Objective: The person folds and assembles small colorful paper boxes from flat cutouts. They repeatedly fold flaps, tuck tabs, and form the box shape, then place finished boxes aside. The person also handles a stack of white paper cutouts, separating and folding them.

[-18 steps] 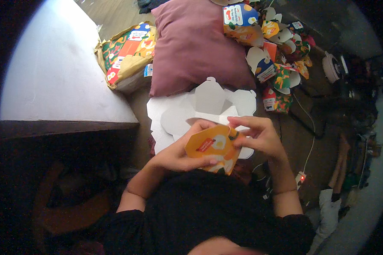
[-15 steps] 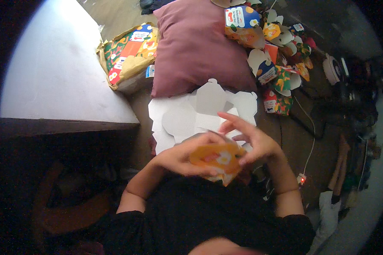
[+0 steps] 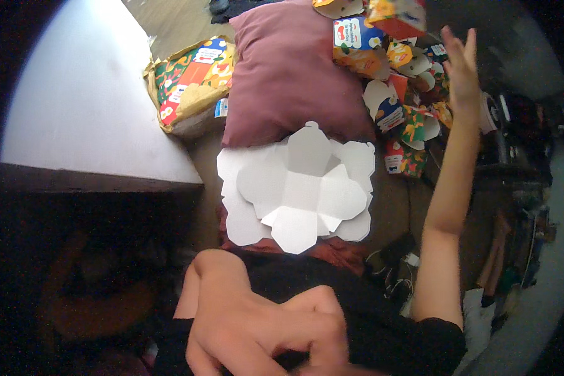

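Note:
My right hand (image 3: 462,75) is stretched far out to the upper right with fingers spread, holding nothing. Just left of its fingertips, apart from them, is a folded orange and yellow printed carton (image 3: 397,17); whether it rests on the pile or is in the air I cannot tell. Close to the lower edge, my left hand (image 3: 263,326) has its fingers bent and apart, with nothing visible in them; the tips are cut off. In front of me an unfolded white carton blank (image 3: 302,191) lies on other flat blanks (image 3: 241,229).
Several printed cartons (image 3: 388,116) are heaped at the right of a mauve pillow (image 3: 297,75). An opened brown-paper pack of printed blanks (image 3: 191,78) stands at its left. A white-topped piece of furniture (image 3: 94,106) fills the left. Cables (image 3: 398,276) lie at the lower right.
The orange carton has left my hands and is now by the heap at the upper right. My right arm has swung out that way; my left hand has come down toward the lower edge.

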Demonstrator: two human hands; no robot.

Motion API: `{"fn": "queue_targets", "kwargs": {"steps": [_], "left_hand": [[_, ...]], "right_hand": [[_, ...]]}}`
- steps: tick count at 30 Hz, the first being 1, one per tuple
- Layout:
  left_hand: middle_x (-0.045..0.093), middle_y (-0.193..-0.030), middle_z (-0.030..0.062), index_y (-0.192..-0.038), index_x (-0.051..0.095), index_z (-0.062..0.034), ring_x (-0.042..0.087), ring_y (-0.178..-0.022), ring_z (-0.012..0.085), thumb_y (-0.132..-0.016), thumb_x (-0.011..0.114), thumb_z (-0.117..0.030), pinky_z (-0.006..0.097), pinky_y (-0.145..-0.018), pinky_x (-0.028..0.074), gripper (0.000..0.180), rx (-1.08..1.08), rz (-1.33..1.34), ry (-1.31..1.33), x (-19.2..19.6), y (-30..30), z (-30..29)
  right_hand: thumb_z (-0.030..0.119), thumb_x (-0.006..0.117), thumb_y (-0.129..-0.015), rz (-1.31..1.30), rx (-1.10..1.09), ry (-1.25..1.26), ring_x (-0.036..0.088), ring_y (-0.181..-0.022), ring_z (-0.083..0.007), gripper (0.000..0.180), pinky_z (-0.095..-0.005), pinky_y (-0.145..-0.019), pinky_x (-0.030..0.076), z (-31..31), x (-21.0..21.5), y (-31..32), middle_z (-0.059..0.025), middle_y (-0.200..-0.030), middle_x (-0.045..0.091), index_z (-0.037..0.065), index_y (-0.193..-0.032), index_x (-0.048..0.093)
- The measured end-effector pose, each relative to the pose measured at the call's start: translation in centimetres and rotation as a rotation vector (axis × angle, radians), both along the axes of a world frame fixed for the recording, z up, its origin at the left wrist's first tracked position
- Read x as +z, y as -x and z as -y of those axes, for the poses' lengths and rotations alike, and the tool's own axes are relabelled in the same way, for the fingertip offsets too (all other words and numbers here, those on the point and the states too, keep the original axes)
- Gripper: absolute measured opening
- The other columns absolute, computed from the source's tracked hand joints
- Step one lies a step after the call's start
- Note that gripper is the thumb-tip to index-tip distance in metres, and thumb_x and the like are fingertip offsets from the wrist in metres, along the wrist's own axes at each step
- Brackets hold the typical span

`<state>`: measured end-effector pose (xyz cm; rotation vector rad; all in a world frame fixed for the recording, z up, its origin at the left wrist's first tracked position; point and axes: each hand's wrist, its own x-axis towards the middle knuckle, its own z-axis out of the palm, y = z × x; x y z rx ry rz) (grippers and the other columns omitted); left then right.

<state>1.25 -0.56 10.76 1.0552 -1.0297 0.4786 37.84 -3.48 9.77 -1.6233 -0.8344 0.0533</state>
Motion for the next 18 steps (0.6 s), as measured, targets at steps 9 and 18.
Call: {"fn": "queue_targets", "kwargs": {"steps": [9, 18], "left_hand": [[0.037, -0.090, 0.0030, -0.103, 0.068, 0.0020, 0.033, -0.081, 0.0175, -0.079, 0.068, -0.043, 0.028, -0.067, 0.026, 0.051, -0.257, -0.407, 0.471, -0.3, 1.2, 1.6], [0.045, -0.083, 0.0007, -0.083, 0.068, -0.0114, 0.043, -0.073, 0.0164, -0.081, 0.064, -0.039, 0.029, -0.062, 0.032, 0.028, 0.068, -0.157, 0.177, -3.5, -0.2, -0.4]], "right_hand": [[0.018, 0.072, -0.078, -0.227, 0.254, 0.631, 0.062, -0.094, -0.0188, 0.041, -0.0314, -0.080, 0.051, 7.0, -18.5, 10.8, -0.0109, -0.111, 0.064, 0.002, -0.114, 0.061], [0.010, 0.070, -0.077, -0.095, 0.165, 0.641, 0.059, -0.071, -0.0151, 0.035, -0.0266, -0.067, 0.049, 10.4, -22.7, 15.3, -0.0093, -0.096, 0.064, 0.004, -0.110, 0.064]]}}
